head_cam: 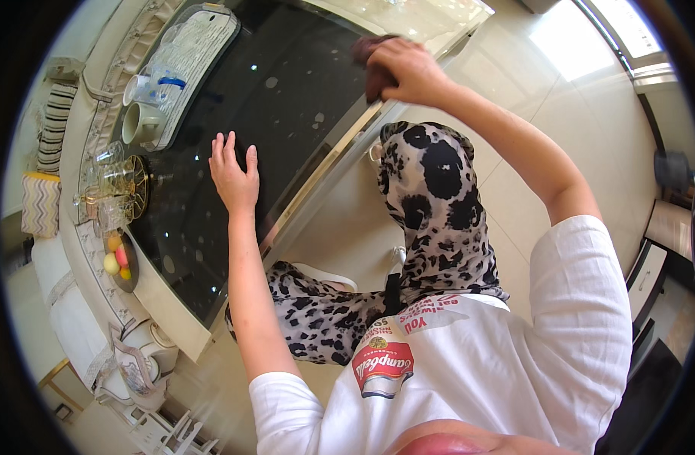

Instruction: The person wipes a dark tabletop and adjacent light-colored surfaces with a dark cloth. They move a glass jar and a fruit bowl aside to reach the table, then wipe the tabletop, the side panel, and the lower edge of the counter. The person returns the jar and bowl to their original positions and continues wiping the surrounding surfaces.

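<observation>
My right hand (407, 71) grips a bunched dark maroon cloth (379, 74) at the near edge of the low table, towards the upper right; hand and cloth are slightly blurred. My left hand (235, 173) is over the glossy black tabletop (285, 108), palm down with its fingers spread and nothing in it. Beyond the left hand are a pale mug (143, 124), a white cup (136, 90) and clear glasses on a white tray (202, 62). Pale spots and small light reflections show on the black surface.
A round gold-coloured rack (140, 187) with glassware stands by the table's far side. Close to it is a dark dish (130, 273) of fruit. A pale sofa (69, 267) with cushions runs behind. The table's light-coloured edge (325, 170) is just before my knees.
</observation>
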Motion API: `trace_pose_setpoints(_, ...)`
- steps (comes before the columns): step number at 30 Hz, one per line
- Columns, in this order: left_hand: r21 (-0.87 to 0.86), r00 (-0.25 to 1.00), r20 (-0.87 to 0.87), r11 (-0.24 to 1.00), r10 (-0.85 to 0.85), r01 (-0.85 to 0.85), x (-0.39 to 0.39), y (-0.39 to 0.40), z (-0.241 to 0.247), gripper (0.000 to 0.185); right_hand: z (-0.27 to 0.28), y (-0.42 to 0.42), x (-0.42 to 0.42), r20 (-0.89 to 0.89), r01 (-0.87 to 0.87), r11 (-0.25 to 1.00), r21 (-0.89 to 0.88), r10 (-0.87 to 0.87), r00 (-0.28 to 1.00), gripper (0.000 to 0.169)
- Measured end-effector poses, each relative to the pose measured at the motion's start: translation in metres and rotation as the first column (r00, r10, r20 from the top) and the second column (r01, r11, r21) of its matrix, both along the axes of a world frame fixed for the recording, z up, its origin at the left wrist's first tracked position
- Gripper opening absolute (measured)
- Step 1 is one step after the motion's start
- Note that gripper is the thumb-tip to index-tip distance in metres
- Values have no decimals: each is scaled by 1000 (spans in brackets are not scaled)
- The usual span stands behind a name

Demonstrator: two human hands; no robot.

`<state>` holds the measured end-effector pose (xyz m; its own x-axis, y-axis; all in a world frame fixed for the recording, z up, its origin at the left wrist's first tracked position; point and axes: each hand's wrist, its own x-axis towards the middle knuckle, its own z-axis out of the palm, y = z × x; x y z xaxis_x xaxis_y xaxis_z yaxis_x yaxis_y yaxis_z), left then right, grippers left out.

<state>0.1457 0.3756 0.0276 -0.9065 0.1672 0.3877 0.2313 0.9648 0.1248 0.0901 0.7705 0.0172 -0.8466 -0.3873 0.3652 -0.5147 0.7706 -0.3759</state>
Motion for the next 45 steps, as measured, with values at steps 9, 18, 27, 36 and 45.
trace_pose_setpoints(9, 33, 998, -57, 999, -12, 14, -9, 2, -8, 51, 16, -28, -32, 17, 26, 993, 115, -29, 999, 47)
trace_pose_setpoints(18, 37, 958, -284, 999, 41, -31, -90, -45, 42, 37, 49, -127, -146, -50, -83, 995, 63, 86, 995, 73)
trace_pose_setpoints(27, -125, 948, -184, 950, 261, -286, -133, -75, 41, 29, 75, -209, -202, 226, -111, 970, 216, 61, 972, 54)
trace_pose_setpoints(36, -122, 932, -148, 929, 330, -349, -126, -70, 53, 14, 68, -211, -182, 87, -36, 965, 258, 14, 996, 46)
trace_pose_setpoints(45, -26, 954, -191, 971, 230, -239, -61, -21, 40, 9, 56, -153, -128, 175, -80, 966, 247, 37, 984, 42)
